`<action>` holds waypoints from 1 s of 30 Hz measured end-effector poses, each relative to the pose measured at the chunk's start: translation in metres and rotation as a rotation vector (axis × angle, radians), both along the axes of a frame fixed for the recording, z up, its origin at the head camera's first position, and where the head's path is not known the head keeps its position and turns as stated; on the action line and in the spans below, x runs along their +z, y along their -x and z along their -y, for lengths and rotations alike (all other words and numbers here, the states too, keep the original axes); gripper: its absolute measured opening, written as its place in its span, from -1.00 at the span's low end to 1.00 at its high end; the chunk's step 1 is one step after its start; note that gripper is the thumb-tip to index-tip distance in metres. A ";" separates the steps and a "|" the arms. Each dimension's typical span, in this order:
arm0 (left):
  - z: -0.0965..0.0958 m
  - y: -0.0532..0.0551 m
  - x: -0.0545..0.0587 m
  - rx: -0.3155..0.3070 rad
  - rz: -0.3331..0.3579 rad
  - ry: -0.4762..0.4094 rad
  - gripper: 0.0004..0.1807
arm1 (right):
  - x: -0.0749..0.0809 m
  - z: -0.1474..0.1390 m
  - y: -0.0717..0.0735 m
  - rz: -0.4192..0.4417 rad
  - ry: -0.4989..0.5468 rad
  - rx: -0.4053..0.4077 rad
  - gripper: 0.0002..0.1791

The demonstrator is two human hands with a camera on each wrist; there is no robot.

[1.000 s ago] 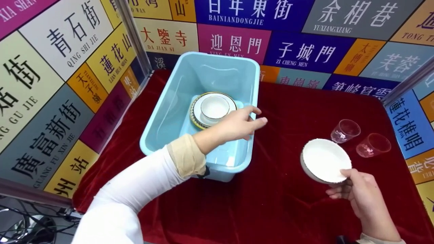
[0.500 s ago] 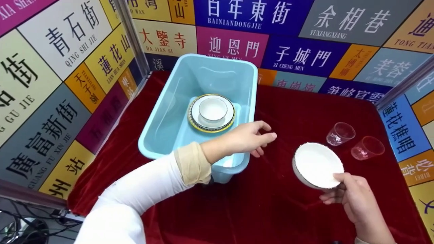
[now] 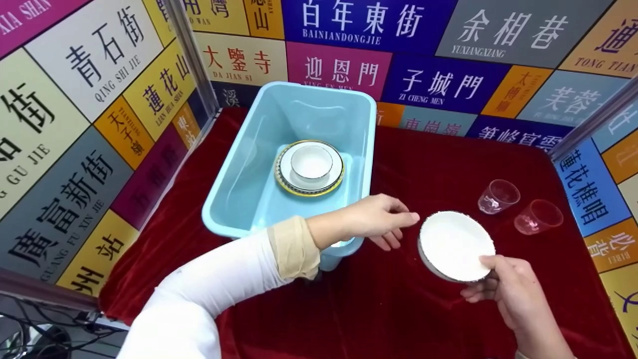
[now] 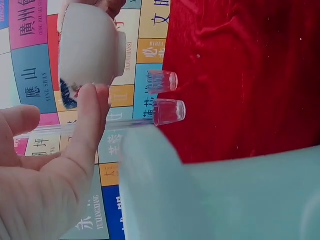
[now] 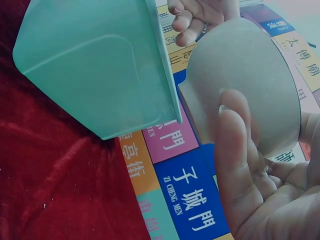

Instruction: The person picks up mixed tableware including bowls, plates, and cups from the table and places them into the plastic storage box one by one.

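Note:
In the head view my right hand point(image 3: 511, 289) holds a white bowl point(image 3: 456, 245) by its near right rim, thumb on top and fingers beneath. The bowl is raised and tilted; its pale underside and foot show in the right wrist view. My left hand point(image 3: 381, 219) reaches over the near right edge of the light blue tub point(image 3: 212, 212), fingers loosely bent and holding nothing. Its fingertips come close to the bowl's left rim; I cannot tell whether they touch. Inside the tub, a small white bowl point(image 3: 311, 162) sits on stacked plates point(image 3: 284, 182) with a yellow outer rim.
Two clear tumblers stand right of the raised bowl, one a clear glass point(image 3: 498, 196) and the other a reddish-looking glass point(image 3: 538, 217). Dark red cloth point(image 3: 359, 309) covers the table. Panels with street names point(image 3: 339, 65) wall in the back and sides.
The right hand has moved left with the bowl, towards the tub. My left hand has shifted right and nearer to me, out from over the tub, closing the gap to the bowl.

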State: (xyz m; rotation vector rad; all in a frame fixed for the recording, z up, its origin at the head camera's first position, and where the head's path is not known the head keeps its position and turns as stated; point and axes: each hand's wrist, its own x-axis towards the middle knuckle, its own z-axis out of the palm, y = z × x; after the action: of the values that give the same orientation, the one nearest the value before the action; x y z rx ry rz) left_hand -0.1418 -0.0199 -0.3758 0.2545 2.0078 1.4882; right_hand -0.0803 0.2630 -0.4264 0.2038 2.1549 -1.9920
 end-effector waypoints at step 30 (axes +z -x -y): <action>-0.021 -0.009 -0.013 0.000 0.093 -0.030 -0.78 | 0.003 0.013 -0.009 -0.011 0.032 0.180 -0.54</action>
State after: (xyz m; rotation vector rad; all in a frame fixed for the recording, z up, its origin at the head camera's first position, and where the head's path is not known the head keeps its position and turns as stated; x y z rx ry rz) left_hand -0.1328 0.0015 -0.3886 0.1943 1.9138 1.5030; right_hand -0.0714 0.2500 -0.4233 -0.0059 2.0652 -1.9290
